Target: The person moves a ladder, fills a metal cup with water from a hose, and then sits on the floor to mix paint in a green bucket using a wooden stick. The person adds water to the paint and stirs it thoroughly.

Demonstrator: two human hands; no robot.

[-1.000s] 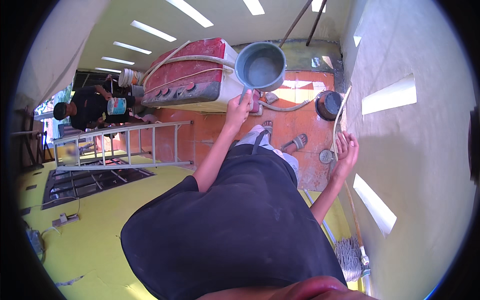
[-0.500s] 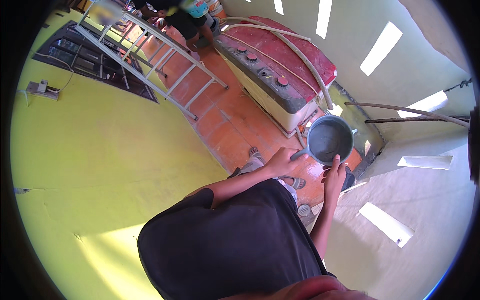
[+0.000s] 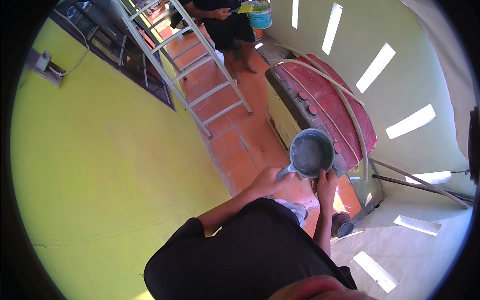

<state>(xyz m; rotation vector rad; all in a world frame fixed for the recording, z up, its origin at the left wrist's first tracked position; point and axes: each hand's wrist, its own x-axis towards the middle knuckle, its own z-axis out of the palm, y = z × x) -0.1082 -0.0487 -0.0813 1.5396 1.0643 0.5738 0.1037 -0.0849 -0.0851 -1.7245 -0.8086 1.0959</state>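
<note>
While the left hand (image 3: 272,181) closes around the handle (image 3: 285,173) of a blue-grey dipper (image 3: 312,154), the right hand (image 3: 326,183) pinches the side of its rim (image 3: 311,130), thumb near the edge and the other fingers curled lower, partly out of sight. The dipper is held mouth upward at the near end of the washing machine (image 3: 342,115), covering part of its control panel from this view; whether the two touch cannot be told. Greyish streaks show inside, but liquid or dried residue is hard to say.

The dipper looks like stiff, light plastic, unlikely to crack from a squeeze. If it carries liquid, the weight would sit out in the bowl and twist the wrist, so the handle plus a steadying grip on the rim seems the sound hold; a wet rim could be slippery.

On the washing machine's red top lies a pale hose (image 3: 358,129), to the right of its red knobs (image 3: 301,96). On the floor (image 3: 225,145), at the near right of the washing machine, stands a dark bucket (image 3: 342,225). Two poles (image 3: 420,184) slant to its right. To its left stands a metal ladder (image 3: 210,94), with a yellow-green wall (image 3: 110,150) further left. Past the washing machine's far end, another person (image 3: 227,27) in dark clothes stands beside a turquoise bucket (image 3: 260,19).
</note>
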